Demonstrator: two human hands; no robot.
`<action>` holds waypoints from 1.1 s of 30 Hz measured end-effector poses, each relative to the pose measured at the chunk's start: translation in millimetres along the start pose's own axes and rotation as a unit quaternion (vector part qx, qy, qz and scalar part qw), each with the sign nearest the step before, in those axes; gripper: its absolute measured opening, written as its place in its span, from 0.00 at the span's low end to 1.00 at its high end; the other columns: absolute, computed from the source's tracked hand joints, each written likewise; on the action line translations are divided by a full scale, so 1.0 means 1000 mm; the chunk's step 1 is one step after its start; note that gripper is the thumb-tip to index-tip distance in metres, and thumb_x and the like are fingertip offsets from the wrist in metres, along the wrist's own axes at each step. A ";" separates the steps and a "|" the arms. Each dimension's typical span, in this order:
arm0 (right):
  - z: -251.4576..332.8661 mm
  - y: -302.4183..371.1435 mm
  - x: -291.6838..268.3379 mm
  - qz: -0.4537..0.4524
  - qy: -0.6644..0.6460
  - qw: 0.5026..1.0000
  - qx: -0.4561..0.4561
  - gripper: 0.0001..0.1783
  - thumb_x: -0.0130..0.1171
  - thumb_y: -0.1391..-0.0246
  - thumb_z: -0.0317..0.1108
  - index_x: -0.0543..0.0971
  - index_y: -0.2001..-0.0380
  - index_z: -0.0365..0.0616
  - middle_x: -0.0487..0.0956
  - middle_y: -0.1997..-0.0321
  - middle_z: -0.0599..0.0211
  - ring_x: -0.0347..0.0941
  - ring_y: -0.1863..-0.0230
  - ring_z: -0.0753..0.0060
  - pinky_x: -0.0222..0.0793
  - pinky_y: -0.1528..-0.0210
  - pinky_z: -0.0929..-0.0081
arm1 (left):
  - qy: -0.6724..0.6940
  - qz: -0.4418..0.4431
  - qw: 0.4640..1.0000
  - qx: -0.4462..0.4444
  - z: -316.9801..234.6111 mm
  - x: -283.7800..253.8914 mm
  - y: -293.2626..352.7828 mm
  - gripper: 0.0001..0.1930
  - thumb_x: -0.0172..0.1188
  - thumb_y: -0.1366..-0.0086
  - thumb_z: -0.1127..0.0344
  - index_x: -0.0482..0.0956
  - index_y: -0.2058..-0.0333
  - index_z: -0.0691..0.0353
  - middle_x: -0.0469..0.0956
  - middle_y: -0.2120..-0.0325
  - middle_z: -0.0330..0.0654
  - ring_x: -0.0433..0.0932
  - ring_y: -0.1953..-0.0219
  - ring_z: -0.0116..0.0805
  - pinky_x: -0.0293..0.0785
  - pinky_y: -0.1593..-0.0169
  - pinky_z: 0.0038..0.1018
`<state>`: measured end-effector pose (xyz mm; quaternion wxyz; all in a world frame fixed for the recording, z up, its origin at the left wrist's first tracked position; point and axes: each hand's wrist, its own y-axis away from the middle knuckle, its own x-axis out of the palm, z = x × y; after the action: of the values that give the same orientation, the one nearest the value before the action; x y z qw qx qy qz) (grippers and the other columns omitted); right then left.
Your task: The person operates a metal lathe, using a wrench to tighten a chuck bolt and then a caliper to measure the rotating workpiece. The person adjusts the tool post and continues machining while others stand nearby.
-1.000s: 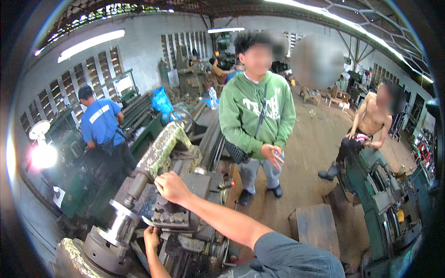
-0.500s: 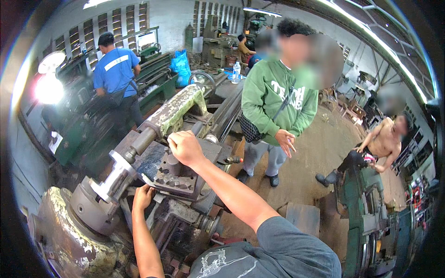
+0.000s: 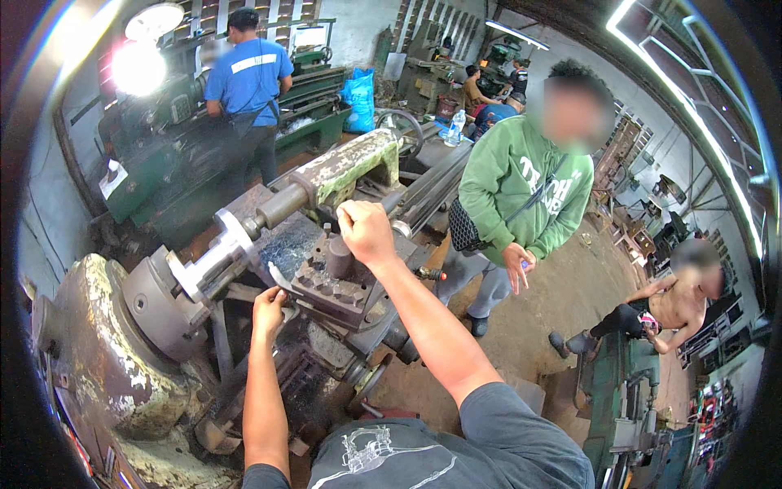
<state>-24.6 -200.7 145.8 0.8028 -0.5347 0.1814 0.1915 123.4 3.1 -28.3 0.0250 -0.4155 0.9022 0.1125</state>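
My right hand is closed in a fist above the lathe's tool post, beside its round centre knob. Whatever it grips is hidden under the fingers. Bent fingers of my left hand press together at the near-left side of the tool post, just below the pale cutting tool; I cannot make out what they hold. A shiny flanged metal workpiece sits between the grey chuck on the left and the tailstock, whose centre meets its far end.
Close by on the right stands a person in a green hoodie. Another person in blue faces a green lathe at the back left. A shirtless person sits by a green machine. Carriage handwheels jut out below the tool post.
The whole view has shifted, so the lathe and people appear farther right. My left hand has dropped slightly away from the cutting tool. My right hand stays closed above the tool post.
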 end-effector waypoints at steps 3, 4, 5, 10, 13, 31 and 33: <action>0.003 0.000 -0.002 0.002 -0.002 1.000 -0.001 0.06 0.57 0.44 0.32 0.78 0.73 0.42 0.80 0.73 0.58 0.76 0.66 0.51 0.66 0.60 0.58 | -0.065 0.016 0.997 0.033 -0.007 -0.005 0.002 0.11 0.58 0.31 0.67 0.83 0.56 0.67 0.82 0.72 0.38 0.76 0.72 0.24 0.70 0.67 0.25; 0.004 -0.001 -0.003 0.004 -0.003 1.000 0.001 0.07 0.57 0.44 0.32 0.78 0.73 0.42 0.80 0.72 0.57 0.76 0.66 0.51 0.67 0.60 0.57 | -0.085 0.019 0.996 0.011 -0.010 -0.008 0.001 0.11 0.58 0.31 0.67 0.82 0.56 0.67 0.82 0.72 0.38 0.76 0.73 0.24 0.70 0.70 0.25; 0.005 0.000 -0.003 0.003 -0.005 1.000 0.005 0.07 0.57 0.44 0.32 0.78 0.74 0.42 0.80 0.72 0.56 0.76 0.65 0.50 0.67 0.60 0.57 | -0.078 0.003 0.996 0.044 -0.010 -0.008 0.004 0.11 0.58 0.32 0.67 0.82 0.56 0.67 0.82 0.73 0.39 0.76 0.75 0.25 0.69 0.74 0.26; 0.007 0.000 -0.004 0.001 -0.002 1.000 0.016 0.07 0.57 0.45 0.32 0.77 0.74 0.42 0.80 0.72 0.56 0.76 0.65 0.50 0.67 0.59 0.57 | -0.145 0.034 0.987 0.055 -0.020 -0.013 0.002 0.11 0.59 0.33 0.67 0.83 0.56 0.66 0.84 0.72 0.42 0.80 0.73 0.29 0.73 0.72 0.29; 0.007 0.000 -0.004 0.008 -0.005 1.000 0.017 0.07 0.57 0.44 0.32 0.77 0.74 0.42 0.80 0.71 0.56 0.76 0.64 0.50 0.67 0.59 0.57 | -0.227 0.025 0.966 0.122 -0.026 -0.017 0.002 0.11 0.60 0.35 0.66 0.83 0.59 0.66 0.84 0.73 0.51 0.83 0.71 0.37 0.74 0.63 0.34; 0.005 -0.001 0.001 0.024 -0.008 0.999 0.030 0.06 0.58 0.43 0.29 0.81 0.68 0.38 0.80 0.73 0.51 0.78 0.73 0.52 0.71 0.68 0.65 | -0.294 0.078 0.948 0.098 -0.006 -0.022 -0.023 0.18 0.63 0.35 0.58 0.82 0.50 0.60 0.82 0.56 0.52 0.82 0.52 0.49 0.76 0.49 0.38; 0.002 -0.002 0.003 0.037 0.001 0.998 0.042 0.06 0.59 0.42 0.30 0.82 0.67 0.38 0.80 0.72 0.51 0.79 0.72 0.52 0.71 0.67 0.65 | -0.310 0.091 0.942 0.095 -0.003 -0.023 -0.033 0.16 0.63 0.36 0.59 0.83 0.51 0.57 0.82 0.56 0.51 0.82 0.53 0.48 0.76 0.50 0.37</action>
<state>-21.0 -199.3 146.9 0.8169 -0.4934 0.2095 0.2130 163.1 -1.2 -28.0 0.3324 -0.2722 0.8904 0.1507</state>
